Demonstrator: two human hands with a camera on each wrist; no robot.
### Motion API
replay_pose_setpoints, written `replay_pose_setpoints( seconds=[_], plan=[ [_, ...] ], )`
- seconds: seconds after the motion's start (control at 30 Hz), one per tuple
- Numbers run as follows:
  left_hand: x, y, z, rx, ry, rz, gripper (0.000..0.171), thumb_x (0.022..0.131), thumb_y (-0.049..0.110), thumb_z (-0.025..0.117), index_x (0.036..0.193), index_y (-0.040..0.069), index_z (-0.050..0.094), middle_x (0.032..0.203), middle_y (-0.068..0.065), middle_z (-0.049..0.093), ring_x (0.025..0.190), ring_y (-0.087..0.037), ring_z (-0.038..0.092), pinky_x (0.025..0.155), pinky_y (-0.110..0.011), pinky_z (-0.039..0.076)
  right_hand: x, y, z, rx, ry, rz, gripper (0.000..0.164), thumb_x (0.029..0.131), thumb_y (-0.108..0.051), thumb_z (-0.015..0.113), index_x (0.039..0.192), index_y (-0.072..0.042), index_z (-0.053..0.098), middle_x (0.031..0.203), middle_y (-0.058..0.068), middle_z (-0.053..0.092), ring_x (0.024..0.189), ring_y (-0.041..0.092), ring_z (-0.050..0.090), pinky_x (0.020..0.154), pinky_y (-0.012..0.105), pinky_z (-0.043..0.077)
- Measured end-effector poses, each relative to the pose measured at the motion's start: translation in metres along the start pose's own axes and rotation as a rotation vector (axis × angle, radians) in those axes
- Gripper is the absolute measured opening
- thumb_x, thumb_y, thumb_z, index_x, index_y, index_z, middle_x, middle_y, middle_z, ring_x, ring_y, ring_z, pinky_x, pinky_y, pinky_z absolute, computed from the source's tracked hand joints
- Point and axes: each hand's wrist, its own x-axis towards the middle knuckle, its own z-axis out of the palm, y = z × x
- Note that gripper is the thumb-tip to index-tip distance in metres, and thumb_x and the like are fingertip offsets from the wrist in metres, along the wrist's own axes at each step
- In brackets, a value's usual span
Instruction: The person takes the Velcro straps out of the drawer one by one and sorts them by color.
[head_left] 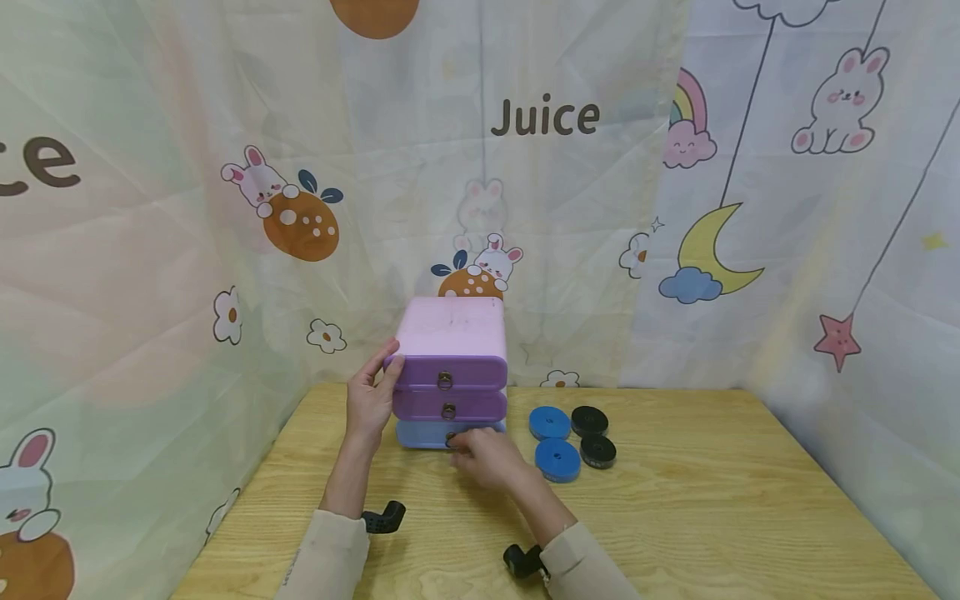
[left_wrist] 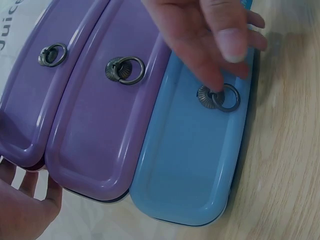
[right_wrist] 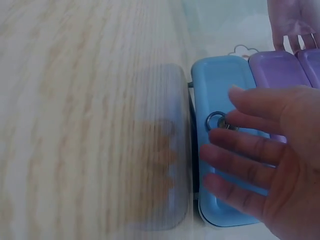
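Note:
A small three-drawer cabinet (head_left: 453,327) with a pink top stands on the table, its two upper drawers purple and its bottom drawer (head_left: 418,434) blue. All three drawers sit closed, each with a bronze ring pull on its front. My left hand (head_left: 367,404) holds the cabinet's left side near the top, thumb on the front edge and fingers behind it. At the blue drawer is my right hand (head_left: 489,458), its fingers mostly extended. In the left wrist view its fingertips lie right at the ring pull (left_wrist: 232,98), which is not gripped.
To the cabinet's right lie two blue rolls of tape (head_left: 557,460) and two black rolls (head_left: 597,451). Printed curtains (head_left: 570,250) enclose the wooden table (head_left: 675,500) at the back and sides. Black camera mounts (head_left: 384,517) stick out from both wrists.

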Motion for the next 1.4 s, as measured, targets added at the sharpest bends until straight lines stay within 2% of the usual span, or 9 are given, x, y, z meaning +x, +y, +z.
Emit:
replay_pose_setpoints(
  seconds=[0.1, 0.27, 0.4, 0.5, 0.67, 0.83, 1.03, 1.23, 1.4],
  plan=[
    [-0.001, 0.001, 0.000, 0.007, 0.001, -0.002, 0.047, 0.095, 0.040, 0.077, 0.137, 0.020, 0.070, 0.150, 0.011, 0.060, 0.146, -0.005, 0.045, 0.108, -0.019, 0.048, -0.001, 0.000, 0.001, -0.029, -0.045, 0.000, 0.035, 0.097, -0.030, 0.074, 0.129, -0.014, 0.074, 0.115, 0.001, 0.078, 0.107, 0.019, 0.071, 0.089, 0.039, 0.059],
    [-0.001, 0.001, 0.001, 0.004, 0.003, -0.008, 0.047, 0.095, 0.040, 0.077, 0.137, 0.021, 0.070, 0.149, 0.012, 0.061, 0.145, -0.005, 0.046, 0.108, -0.019, 0.048, -0.001, -0.001, 0.006, -0.084, -0.095, 0.002, 0.042, 0.097, -0.032, 0.074, 0.134, -0.013, 0.070, 0.086, -0.006, 0.068, 0.084, 0.011, 0.061, 0.073, 0.030, 0.051],
    [0.000, 0.001, 0.000, 0.007, 0.000, -0.012, 0.047, 0.095, 0.039, 0.077, 0.137, 0.020, 0.070, 0.150, 0.011, 0.060, 0.146, -0.005, 0.045, 0.106, -0.018, 0.049, -0.002, -0.003, 0.010, -0.120, -0.105, -0.001, 0.026, 0.096, -0.035, 0.075, 0.109, -0.013, 0.072, 0.074, -0.009, 0.052, 0.073, 0.009, 0.049, 0.064, 0.027, 0.042],
    [0.000, 0.001, 0.000, 0.008, 0.000, -0.006, 0.047, 0.095, 0.040, 0.077, 0.137, 0.020, 0.070, 0.150, 0.011, 0.060, 0.146, -0.005, 0.045, 0.104, -0.016, 0.049, -0.002, -0.005, 0.012, -0.126, -0.096, 0.001, 0.025, 0.095, -0.036, 0.076, 0.102, -0.014, 0.066, 0.074, -0.008, 0.049, 0.072, 0.009, 0.048, 0.063, 0.027, 0.040],
    [0.000, 0.000, 0.001, -0.006, 0.006, 0.007, 0.047, 0.094, 0.039, 0.078, 0.136, 0.019, 0.071, 0.149, 0.010, 0.061, 0.145, -0.005, 0.046, 0.102, -0.013, 0.049, -0.003, -0.005, 0.014, -0.113, -0.070, 0.019, 0.037, 0.097, -0.033, 0.075, 0.125, -0.012, 0.063, 0.085, -0.005, 0.062, 0.080, 0.010, 0.058, 0.070, 0.029, 0.049],
    [0.000, 0.000, 0.001, -0.001, 0.007, 0.000, 0.047, 0.094, 0.039, 0.078, 0.137, 0.019, 0.070, 0.150, 0.009, 0.061, 0.145, -0.006, 0.046, 0.104, -0.015, 0.049, -0.004, -0.005, 0.015, -0.101, -0.040, 0.028, 0.025, 0.100, -0.028, 0.070, 0.120, -0.016, 0.060, 0.103, 0.001, 0.072, 0.094, 0.016, 0.069, 0.078, 0.035, 0.057],
    [-0.001, 0.000, 0.001, -0.007, 0.003, -0.002, 0.047, 0.095, 0.038, 0.078, 0.137, 0.018, 0.070, 0.150, 0.009, 0.061, 0.145, -0.006, 0.047, 0.102, -0.015, 0.050, -0.003, -0.004, 0.015, -0.090, -0.036, 0.026, 0.016, 0.102, -0.024, 0.067, 0.112, -0.018, 0.057, 0.094, -0.001, 0.068, 0.083, 0.013, 0.064, 0.070, 0.032, 0.053],
    [0.001, 0.001, 0.000, -0.008, 0.004, -0.004, 0.047, 0.095, 0.040, 0.077, 0.137, 0.020, 0.070, 0.149, 0.010, 0.061, 0.145, -0.006, 0.047, 0.100, -0.013, 0.050, -0.001, -0.006, 0.014, -0.072, -0.048, 0.014, 0.007, 0.103, -0.020, 0.066, 0.105, -0.020, 0.059, 0.089, -0.006, 0.064, 0.079, 0.009, 0.058, 0.070, 0.028, 0.050],
    [0.002, 0.000, -0.001, -0.011, -0.003, -0.015, 0.047, 0.096, 0.040, 0.076, 0.137, 0.020, 0.070, 0.151, 0.010, 0.060, 0.145, -0.007, 0.046, 0.100, -0.013, 0.050, -0.002, -0.009, 0.013, -0.079, -0.039, 0.000, 0.012, 0.100, -0.019, 0.071, 0.097, -0.020, 0.059, 0.082, -0.009, 0.058, 0.073, 0.008, 0.053, 0.067, 0.025, 0.046]
  ],
)
